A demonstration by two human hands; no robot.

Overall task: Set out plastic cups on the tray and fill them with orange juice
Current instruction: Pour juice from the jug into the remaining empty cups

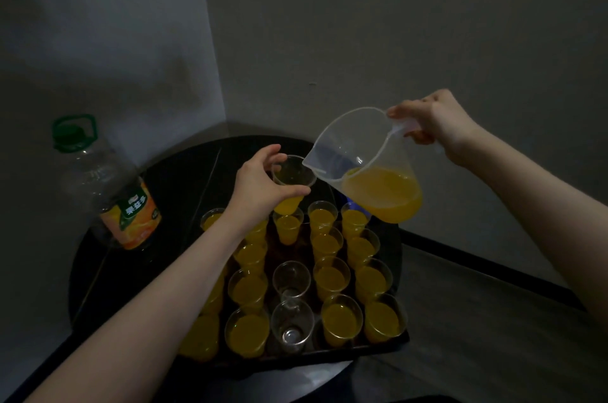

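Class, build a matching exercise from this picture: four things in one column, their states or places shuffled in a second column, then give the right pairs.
Things
1. clear plastic measuring jug
2. large clear juice bottle with green cap
3. clear plastic cup in the left hand
4. two clear cups near the tray's front middle

States
A. empty, on the tray
B. held above the tray
C. tilted, partly full of juice
D. standing left of the tray

Pairs: 1-C, 2-D, 3-B, 4-A

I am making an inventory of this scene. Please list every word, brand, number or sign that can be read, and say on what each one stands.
"果粒多": large white characters on the green band of the orange label of the big juice bottle, as far as the dim picture allows.
Small logo above these characters: too blurred to read.
Small round mark at the label's right edge: too small to read.
Measuring jug: no readable marks.
Cups and tray: no text.
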